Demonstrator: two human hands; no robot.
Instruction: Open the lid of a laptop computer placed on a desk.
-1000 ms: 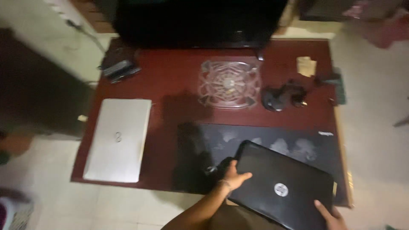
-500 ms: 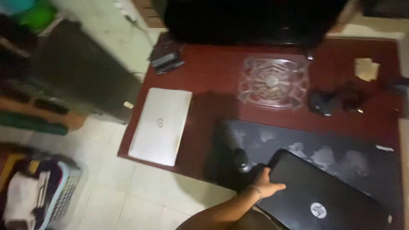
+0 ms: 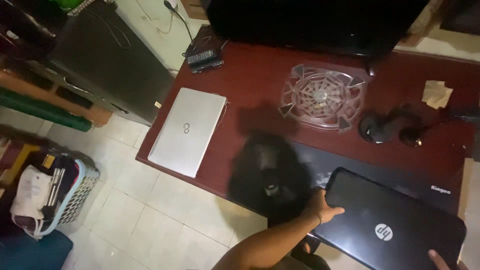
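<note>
Head view: a closed black laptop (image 3: 395,222) is seen at the near right corner of the dark red desk (image 3: 260,80), lying partly on the black desk mat (image 3: 310,165) and overhanging the desk's near edge. Its long axis runs obliquely, from the upper left toward the lower right of the frame; the lid faces up, with the round logo toward the near side. The left hand (image 3: 322,207) is laid on the laptop's left short edge, thumb on the lid, fingers curled under the edge, so the edge is gripped. The right hand (image 3: 442,260) is seen only as fingertips at the laptop's near right corner; it touches the corner, but how far it is closed cannot be told. Left of the black laptop, near the desk's left edge, a closed silver laptop (image 3: 187,131) lies. Beyond the black laptop, a clear cooling stand (image 3: 322,96) and a dark mouse (image 3: 375,129) are recorded. A laundry basket (image 3: 60,192) stands on the tiled floor, well left of the desk.
</note>
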